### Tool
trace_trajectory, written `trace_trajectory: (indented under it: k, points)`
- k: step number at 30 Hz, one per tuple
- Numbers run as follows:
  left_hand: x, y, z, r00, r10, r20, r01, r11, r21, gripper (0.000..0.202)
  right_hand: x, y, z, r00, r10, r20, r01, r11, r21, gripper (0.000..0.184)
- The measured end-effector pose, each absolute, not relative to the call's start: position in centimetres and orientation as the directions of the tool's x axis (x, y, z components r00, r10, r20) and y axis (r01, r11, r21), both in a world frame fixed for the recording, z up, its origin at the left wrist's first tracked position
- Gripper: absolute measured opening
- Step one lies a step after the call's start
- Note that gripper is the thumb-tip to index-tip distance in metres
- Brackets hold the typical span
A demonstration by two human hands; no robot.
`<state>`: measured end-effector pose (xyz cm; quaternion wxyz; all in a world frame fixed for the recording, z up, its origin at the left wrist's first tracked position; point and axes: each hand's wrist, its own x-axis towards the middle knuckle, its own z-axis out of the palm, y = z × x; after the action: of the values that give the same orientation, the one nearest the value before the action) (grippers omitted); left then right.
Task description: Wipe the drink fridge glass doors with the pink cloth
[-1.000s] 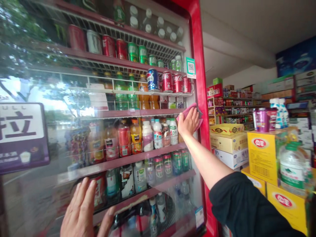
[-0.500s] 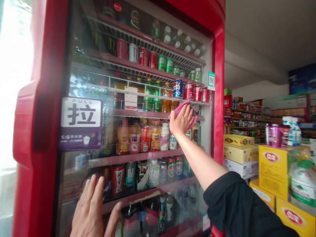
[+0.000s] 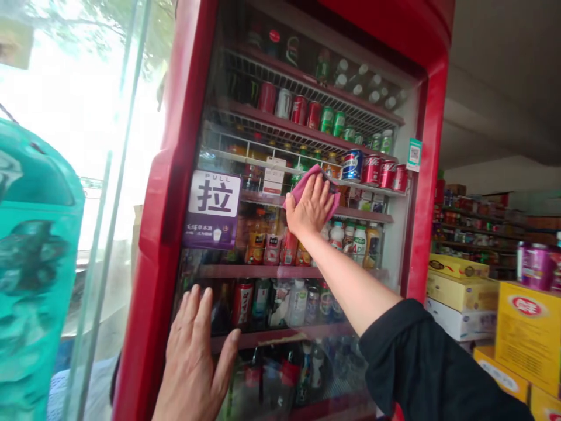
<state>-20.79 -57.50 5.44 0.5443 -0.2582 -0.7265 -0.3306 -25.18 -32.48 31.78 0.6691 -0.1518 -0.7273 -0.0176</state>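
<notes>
My right hand (image 3: 308, 207) lies with flat, spread fingers over a pink cloth (image 3: 329, 206), holding it against the glass door (image 3: 350, 362) of a red drinks fridge (image 3: 151, 234). The cloth's edges show around the fingers, level with a wire shelf of cans. My left hand (image 3: 193, 362) is open and holds nothing, palm toward the glass at lower left. Whether it touches the door I cannot tell. Above it on the glass is a purple and white pull sticker (image 3: 214, 207). Behind the glass stand a blue can (image 3: 352, 165) and several red cans (image 3: 371, 170).
Yellow cartons (image 3: 528, 333) and pale boxes (image 3: 462, 318) are stacked right of the fridge, with purple containers (image 3: 538, 266) on top. Stocked shelves (image 3: 475, 234) stand farther back. On the left are a glass panel (image 3: 103, 234) and a turquoise object (image 3: 39, 263).
My right hand has slid the cloth leftward across the glass. The view has shifted left, bringing in the turquoise object. My left hand stays open near the door.
</notes>
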Motion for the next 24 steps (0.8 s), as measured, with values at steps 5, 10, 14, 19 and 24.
trace_trajectory:
  k: [5, 10, 14, 19, 24]
  points:
    - [-21.1, -58.6, 7.6, -0.236, -0.004, 0.972, 0.739, 0.648, 0.183, 0.084, -26.0, -37.4, 32.0, -0.128, 0.123, 0.984, 0.195, 0.976, -0.096, 0.089]
    - [-21.4, -59.7, 8.0, -0.268, -0.015, 0.963, 0.717, 0.665, 0.209, 0.083, -26.4, -42.8, 31.1, -0.233, -0.047, 0.971, 0.071, 0.995, 0.065, 0.086]
    - [-21.3, -60.5, 7.4, -0.284, -0.019, 0.958, 0.707, 0.671, 0.223, 0.083, -27.0, -46.8, 27.9, -0.299, -0.242, 0.923, -0.067, 0.970, 0.233, 0.082]
    - [-21.1, -61.9, 6.5, -0.297, -0.029, 0.954, 0.684, 0.691, 0.234, 0.083, -28.0, -50.0, 21.3, -0.371, -0.414, 0.831, -0.215, 0.909, 0.357, 0.081]
    - [-21.1, -63.6, 7.0, -0.279, 0.012, 0.960, 0.690, 0.698, 0.192, 0.083, -27.8, -49.2, 19.0, -0.360, -0.539, 0.761, -0.293, 0.840, 0.456, 0.078]
